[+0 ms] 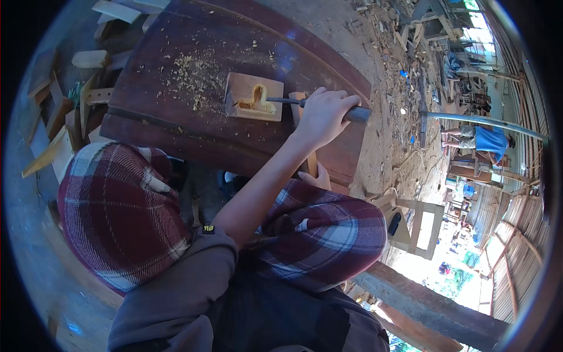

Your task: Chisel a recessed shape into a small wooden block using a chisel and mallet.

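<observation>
**Chisel at the carved block**

A small, pale, rectangular wooden block (253, 97) lies flat on a broad, dark reddish-brown wooden table (176, 123), right of the middle of its top. A curved hollow is cut into the block's face, showing orange-brown wood. The thin metal blade of a dark-handled chisel (316, 105) reaches the block's right edge, lying nearly level. One hand (324, 114) is wrapped fully around the chisel's handle, fingers curled tight, with the bare forearm running down to a grey sleeve; which of the person's arms this is cannot be told for sure. A second hand (316, 176) rests lower, at the table's near edge, beside a pale wooden strip (305, 132); how far it is open cannot be seen. Pale wood shavings (196, 73) are scattered left of the block. Two knees in red plaid cloth (117, 205) frame the lower view.
</observation>
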Demonstrator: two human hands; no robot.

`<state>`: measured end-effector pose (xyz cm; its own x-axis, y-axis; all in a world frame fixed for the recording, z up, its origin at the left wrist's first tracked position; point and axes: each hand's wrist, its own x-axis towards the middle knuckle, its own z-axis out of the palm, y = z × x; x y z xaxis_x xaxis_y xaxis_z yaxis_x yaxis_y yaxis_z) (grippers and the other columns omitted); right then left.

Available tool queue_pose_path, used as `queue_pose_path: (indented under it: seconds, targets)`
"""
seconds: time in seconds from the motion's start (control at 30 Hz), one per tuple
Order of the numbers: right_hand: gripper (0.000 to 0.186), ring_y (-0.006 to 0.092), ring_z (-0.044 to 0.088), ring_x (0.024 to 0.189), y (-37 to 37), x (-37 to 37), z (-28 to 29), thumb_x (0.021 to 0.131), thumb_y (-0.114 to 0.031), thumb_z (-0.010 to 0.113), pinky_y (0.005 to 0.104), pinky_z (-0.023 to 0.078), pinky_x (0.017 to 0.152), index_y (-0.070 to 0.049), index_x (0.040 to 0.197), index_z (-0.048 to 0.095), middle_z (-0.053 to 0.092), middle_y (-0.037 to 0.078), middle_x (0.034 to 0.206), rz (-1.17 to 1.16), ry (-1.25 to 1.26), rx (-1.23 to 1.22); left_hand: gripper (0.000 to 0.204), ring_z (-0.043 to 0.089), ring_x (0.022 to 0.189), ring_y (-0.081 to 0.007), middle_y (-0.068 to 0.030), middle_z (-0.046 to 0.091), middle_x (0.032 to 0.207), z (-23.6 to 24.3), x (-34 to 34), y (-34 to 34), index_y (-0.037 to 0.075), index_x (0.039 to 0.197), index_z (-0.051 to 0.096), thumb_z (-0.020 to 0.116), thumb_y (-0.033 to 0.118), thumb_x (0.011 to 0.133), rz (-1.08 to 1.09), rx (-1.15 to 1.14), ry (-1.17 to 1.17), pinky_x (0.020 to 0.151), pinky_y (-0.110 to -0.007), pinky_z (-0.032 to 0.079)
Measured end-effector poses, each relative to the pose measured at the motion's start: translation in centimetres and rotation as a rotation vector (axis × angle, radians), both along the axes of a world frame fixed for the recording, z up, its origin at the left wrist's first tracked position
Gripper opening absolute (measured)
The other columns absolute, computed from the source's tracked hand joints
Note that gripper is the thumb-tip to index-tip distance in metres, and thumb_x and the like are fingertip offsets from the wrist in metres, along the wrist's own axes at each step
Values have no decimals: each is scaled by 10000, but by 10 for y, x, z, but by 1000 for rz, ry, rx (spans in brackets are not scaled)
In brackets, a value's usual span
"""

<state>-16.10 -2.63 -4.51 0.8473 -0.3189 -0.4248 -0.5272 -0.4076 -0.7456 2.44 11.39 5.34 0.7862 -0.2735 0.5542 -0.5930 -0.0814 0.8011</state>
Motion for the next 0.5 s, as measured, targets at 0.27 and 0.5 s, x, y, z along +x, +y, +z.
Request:
queue_pose_path:
  seconds: [0.27,0.5]
  targets:
    - [533,209,635,918,9,5,17,718,-219,743,350,491,817,58,1140,574,671,135,1001,35,-4,-67,254,588,811,-227,-18,569,792,-5,-19,-24,159,924,579,696,87,710,-17,-99,99,757,-357,396]
    - [521,233,639,932,15,8,25,733,-208,734,359,489,828,67,1144,569,667,153,1023,32,-22,-37,264,586,824,-214,-14,559,806,-10,-18,-25,172,934,580,696,82,714,-26,-61,26,764,-355,392]
